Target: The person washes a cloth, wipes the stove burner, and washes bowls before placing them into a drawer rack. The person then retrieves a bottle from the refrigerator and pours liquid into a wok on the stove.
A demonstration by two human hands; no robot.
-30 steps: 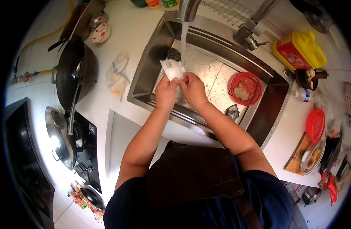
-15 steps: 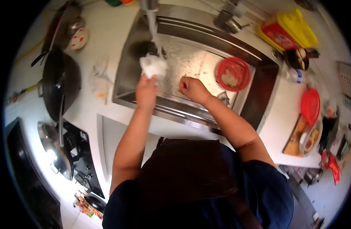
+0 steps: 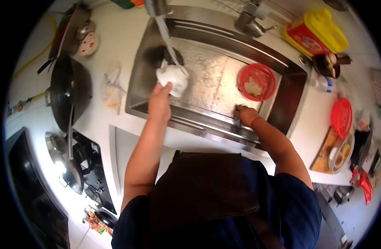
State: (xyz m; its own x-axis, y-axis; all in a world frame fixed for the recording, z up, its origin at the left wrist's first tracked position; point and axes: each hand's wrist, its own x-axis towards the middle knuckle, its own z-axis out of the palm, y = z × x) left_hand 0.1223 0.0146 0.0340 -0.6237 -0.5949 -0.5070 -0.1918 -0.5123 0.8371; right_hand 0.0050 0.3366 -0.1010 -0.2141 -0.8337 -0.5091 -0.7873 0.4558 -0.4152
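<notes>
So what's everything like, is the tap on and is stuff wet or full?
Tap: on, water pouring.
Sink: wet.
Left hand: closed on the white thing.
White thing: held beside or under the stream.
Right hand: closed on the dark thing.
Dark thing: crumpled.
Red basket: partly filled.
Bowl: holds yellowish pieces.

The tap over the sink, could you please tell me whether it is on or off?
On: a stream of water falls from the spout toward the white item in the left hand.
</notes>
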